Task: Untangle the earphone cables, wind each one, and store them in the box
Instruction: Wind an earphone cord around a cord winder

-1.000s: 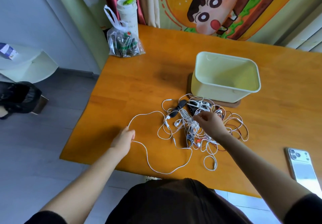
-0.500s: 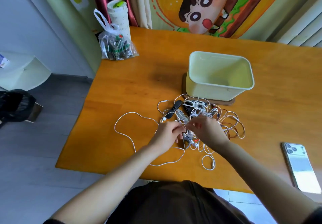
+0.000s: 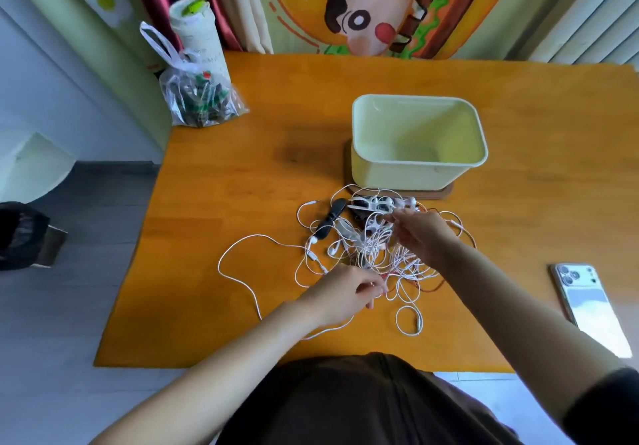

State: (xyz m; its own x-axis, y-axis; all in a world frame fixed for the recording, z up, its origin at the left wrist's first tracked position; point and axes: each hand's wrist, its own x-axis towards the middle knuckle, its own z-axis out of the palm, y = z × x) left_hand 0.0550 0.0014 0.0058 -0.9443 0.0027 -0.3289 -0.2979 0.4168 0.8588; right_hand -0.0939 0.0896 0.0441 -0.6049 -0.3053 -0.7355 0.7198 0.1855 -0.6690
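Box (image 3: 397,175): set on a brown board (image 3: 446,194) mid-table, interior bare.
Earphone cables (image 3: 375,254): heaped tangled just before the box, towards the near edge.
Left hand (image 3: 345,292): a white strand is pinched.
Right hand (image 3: 422,237): strands are pinched atop the heap.
Plastic bag (image 3: 200,102): far-left corner, dark items inside.

tangled white earphone cables (image 3: 375,254) lie before empty pale box (image 3: 416,171).

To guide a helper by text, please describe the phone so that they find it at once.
Look at the orange wooden table, on its near right side, right of the earphone tangle and nearer than the pale yellow box. The phone lies flat there, camera lenses up: the only silvery rectangle, touching no cable.
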